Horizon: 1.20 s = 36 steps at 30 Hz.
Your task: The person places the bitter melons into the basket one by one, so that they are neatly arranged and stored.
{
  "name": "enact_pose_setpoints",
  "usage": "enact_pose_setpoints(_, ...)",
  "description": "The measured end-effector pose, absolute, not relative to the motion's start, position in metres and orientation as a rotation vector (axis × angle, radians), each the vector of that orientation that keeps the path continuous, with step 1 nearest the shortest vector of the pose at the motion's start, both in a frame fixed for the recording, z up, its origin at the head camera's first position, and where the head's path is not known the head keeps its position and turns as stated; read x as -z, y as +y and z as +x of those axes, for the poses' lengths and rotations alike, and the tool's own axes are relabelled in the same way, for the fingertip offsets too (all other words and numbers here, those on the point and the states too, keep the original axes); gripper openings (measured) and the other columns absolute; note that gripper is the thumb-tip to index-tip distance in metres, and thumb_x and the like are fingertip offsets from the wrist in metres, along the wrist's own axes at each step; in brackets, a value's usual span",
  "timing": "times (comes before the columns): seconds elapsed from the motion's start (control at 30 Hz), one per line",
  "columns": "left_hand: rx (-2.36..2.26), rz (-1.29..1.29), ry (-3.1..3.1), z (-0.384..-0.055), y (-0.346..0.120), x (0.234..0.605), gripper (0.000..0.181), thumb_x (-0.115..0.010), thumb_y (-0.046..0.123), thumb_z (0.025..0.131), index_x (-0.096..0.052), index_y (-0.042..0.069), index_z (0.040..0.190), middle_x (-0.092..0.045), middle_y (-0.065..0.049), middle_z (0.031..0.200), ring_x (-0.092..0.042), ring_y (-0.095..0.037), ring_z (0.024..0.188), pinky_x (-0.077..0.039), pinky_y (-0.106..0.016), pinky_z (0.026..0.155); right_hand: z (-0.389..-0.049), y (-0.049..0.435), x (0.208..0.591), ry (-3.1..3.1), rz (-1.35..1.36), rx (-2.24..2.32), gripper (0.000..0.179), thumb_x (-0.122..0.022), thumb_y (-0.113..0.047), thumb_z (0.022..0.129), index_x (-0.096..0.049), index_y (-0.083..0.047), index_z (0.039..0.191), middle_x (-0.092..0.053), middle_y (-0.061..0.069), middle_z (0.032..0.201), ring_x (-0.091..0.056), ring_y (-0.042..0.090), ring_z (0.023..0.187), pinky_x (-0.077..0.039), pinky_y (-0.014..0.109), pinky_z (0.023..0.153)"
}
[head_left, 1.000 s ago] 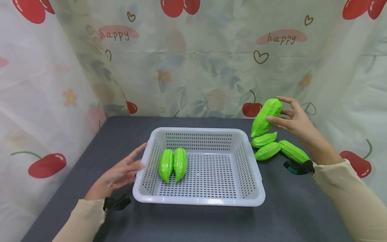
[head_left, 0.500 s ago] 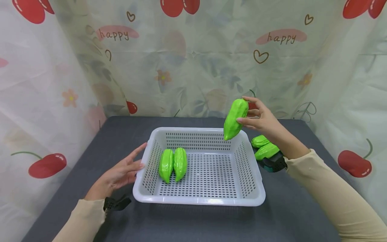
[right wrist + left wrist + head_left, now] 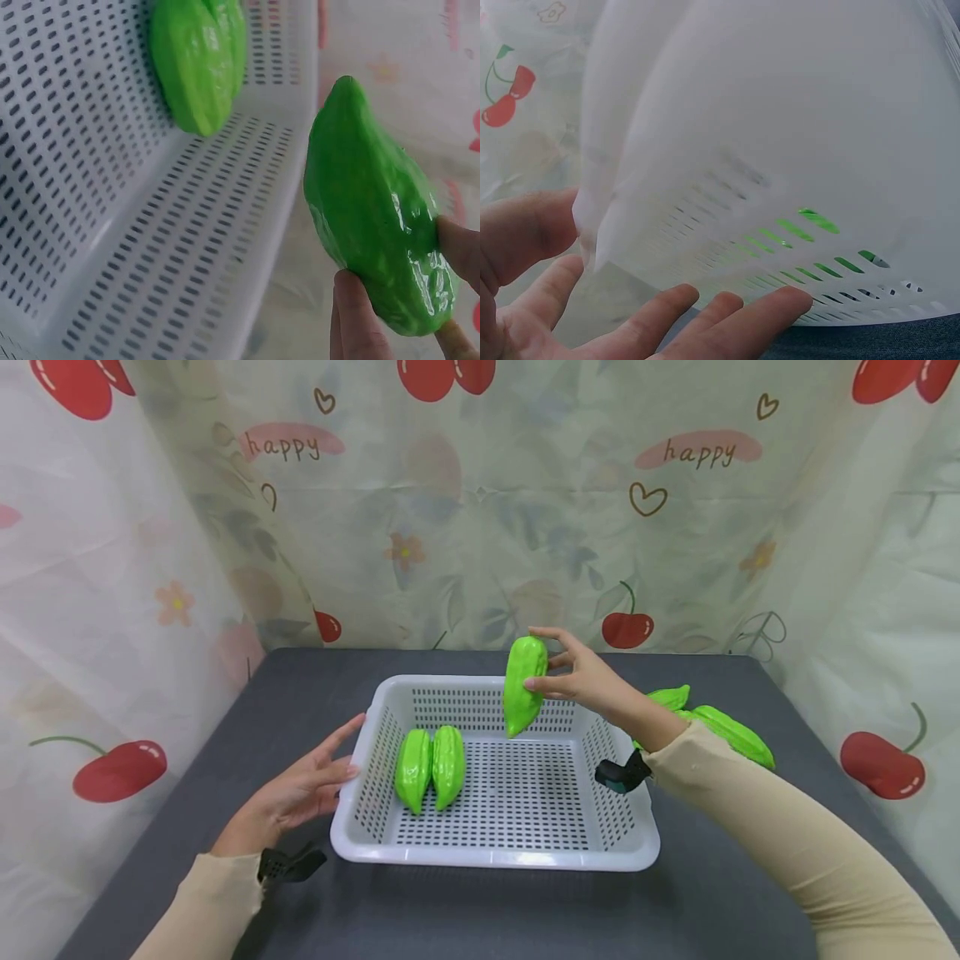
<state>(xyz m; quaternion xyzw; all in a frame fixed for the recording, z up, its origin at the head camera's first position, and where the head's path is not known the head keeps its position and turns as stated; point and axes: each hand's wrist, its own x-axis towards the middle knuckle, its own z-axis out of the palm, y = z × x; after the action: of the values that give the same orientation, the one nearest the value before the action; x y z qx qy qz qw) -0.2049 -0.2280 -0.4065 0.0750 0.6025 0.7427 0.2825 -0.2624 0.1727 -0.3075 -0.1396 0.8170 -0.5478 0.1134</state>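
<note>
My right hand (image 3: 588, 681) grips a bright green bitter melon (image 3: 521, 693) by its upper part, above the back part of a white perforated plastic basket (image 3: 495, 858). In the right wrist view, the thumb and fingers pinch the blunt end of this melon (image 3: 382, 217), and its pointed end is free. Two more bitter melons, a left one (image 3: 412, 770) and a right one (image 3: 448, 767), lie side by side in the basket's left part. Against the basket's left wall rests my left hand (image 3: 296, 793), its fingers extended, with fingertips touching the rim and side in the left wrist view.
Right of the basket, more bitter melons (image 3: 737, 737) lie on the dark grey table (image 3: 465, 918), partly hidden by the right forearm. A printed curtain (image 3: 480, 568) surrounds the table at the back and sides.
My right hand has carried the bitter melon leftward from above the pile on the right to over the basket, lowering it a little lately. The left hand and basket have stayed put.
</note>
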Motion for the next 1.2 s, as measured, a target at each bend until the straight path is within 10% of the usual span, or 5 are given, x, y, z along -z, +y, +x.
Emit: enact_pose_setpoints(1.2,-1.996,0.201,1.61,-0.204,-0.226,0.407,0.087,-0.055,0.004,0.096,-0.003,0.044,0.153,-0.02,-0.017,0.159,-0.056,-0.035,0.123,-0.045,-0.062,0.094,-0.272,0.098,0.402,2.322,-0.102,1.371,0.075,-0.075,-0.004,0.081,-0.042,-0.02,0.146,-0.059,0.02,0.122,-0.067,0.025,0.098,-0.058,0.033,0.081)
